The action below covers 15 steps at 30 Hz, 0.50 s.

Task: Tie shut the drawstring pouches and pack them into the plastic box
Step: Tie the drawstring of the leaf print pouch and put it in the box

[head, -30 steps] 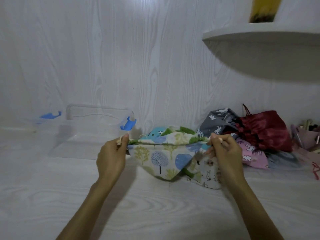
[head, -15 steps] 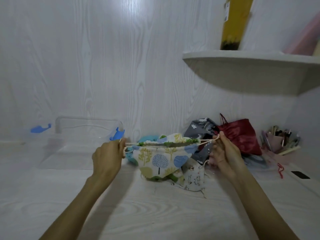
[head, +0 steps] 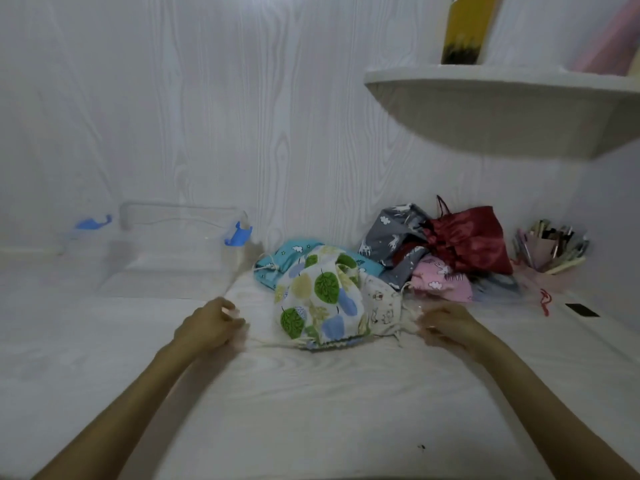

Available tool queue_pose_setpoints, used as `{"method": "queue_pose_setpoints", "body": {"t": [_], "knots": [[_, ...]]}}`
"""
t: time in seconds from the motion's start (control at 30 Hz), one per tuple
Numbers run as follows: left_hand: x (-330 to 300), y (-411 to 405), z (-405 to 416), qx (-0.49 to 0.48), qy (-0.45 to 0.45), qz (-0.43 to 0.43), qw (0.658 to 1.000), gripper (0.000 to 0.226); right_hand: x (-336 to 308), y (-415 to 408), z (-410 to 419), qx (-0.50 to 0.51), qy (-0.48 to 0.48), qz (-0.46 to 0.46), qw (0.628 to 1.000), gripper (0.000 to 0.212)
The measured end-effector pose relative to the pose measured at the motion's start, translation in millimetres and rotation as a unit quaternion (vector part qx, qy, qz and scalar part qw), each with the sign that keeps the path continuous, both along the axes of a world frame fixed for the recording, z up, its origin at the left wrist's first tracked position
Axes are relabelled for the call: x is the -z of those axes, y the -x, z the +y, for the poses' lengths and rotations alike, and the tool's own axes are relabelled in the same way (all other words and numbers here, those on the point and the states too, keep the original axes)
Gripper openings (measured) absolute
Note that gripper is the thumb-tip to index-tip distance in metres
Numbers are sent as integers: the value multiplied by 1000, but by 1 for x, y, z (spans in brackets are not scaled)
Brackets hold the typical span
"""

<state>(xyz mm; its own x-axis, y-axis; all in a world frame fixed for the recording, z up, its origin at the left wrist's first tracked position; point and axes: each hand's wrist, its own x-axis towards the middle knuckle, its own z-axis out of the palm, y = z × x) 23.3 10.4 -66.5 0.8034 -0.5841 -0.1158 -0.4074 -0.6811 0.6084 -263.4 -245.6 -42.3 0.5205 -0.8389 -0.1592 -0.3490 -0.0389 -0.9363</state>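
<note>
Single head-worn view, looking forward and down across the table (head: 311, 410), wall close behind

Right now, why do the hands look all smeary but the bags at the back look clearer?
In the head view, the left hand and right hand are smeared by motion blur, so their fingers cannot be made out; the leaf-print bag and the red bag lie steady and look sharper. The clear plastic box nearly fades into the pale table.

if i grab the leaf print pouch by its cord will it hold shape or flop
The leaf print pouch looks like thin cloth that bulges and creases, so it would probably sag and swing from the cord. It seems light. Lying slumped on the table, it should not roll.
</note>
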Motion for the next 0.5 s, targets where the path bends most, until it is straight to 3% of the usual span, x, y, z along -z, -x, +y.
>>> {"method": "queue_pose_setpoints", "body": {"t": [0.07,0.1,0.17,0.23,0.3,0.37,0.4,0.47,0.5], "knots": [[-14,2,3,-16,62,-30,997,28,-10,4,4,5,206,131,970,20],[-22,9,4,-26,93,-95,991,25,-16,6,7,1,298,155,942,25],[-37,35,4,0,153,-215,964,13,-28,5,22,-76,387,132,909,29],[-43,64,-2,102,99,-186,972,5,-30,-4,39,-193,387,157,888,44],[-30,88,-17,200,-60,-125,970,29,-14,-19,47,-236,414,236,847,50],[-10,97,-27,200,-105,-160,961,33,-2,-29,55,-231,460,274,812,23],[-5,97,-29,176,-81,-185,963,28,2,-31,59,-225,466,263,814,7],[-1,87,-28,167,-65,-179,967,22,7,-31,55,-241,420,222,846,34],[-4,81,-27,194,-58,-133,970,20,3,-29,53,-256,357,171,882,39]]}}
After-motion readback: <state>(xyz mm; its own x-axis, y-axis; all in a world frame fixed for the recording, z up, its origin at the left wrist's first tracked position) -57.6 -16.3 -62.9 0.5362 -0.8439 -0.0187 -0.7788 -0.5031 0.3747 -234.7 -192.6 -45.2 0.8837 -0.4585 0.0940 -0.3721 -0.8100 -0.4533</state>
